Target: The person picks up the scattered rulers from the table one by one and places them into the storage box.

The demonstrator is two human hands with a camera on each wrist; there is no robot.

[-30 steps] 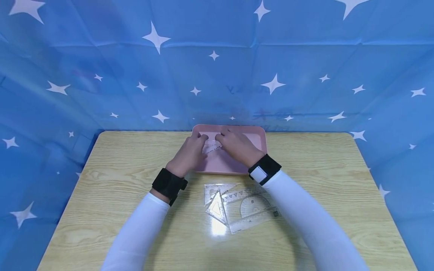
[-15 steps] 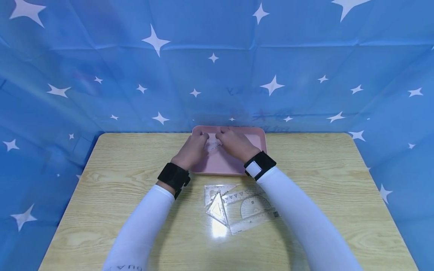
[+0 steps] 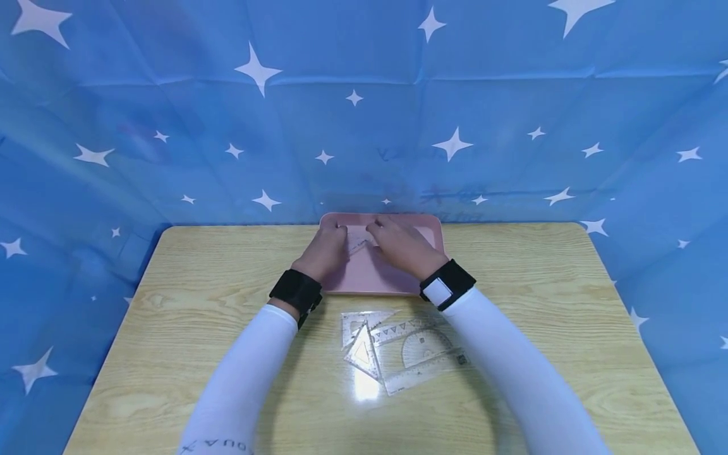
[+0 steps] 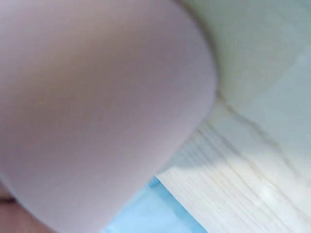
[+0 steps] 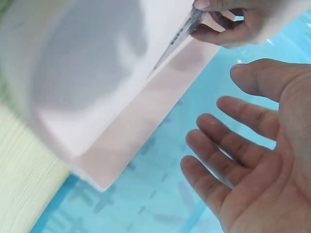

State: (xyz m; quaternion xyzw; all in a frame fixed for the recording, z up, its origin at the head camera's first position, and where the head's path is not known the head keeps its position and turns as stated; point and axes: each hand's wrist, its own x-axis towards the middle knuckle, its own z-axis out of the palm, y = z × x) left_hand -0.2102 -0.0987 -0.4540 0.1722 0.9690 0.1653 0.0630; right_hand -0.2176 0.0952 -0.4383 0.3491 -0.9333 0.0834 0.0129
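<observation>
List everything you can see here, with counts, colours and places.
Table: 1, pale wood, centre.
Tray: 1, pink, at the table's far edge.
Held set square: 1, clear, at the tray.
Set squares: 2, clear, nearer than the tray.
Rulers: 2, clear, mostly right of these.
Protractor: 1, clear, between rulers.
Backdrop: 1, blue with white stars, around the table.
Wristbands: 2, black, on wrists.
Sleeves: 2, white, on forearms.
Left hand: 1, pinching the held set square.
Right hand: 1, over the tray.

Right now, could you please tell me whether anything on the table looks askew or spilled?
One triangle lies askew in front of the tray, its tip overlapping a second triangle, which looks untidy; nothing looks spilled.
</observation>
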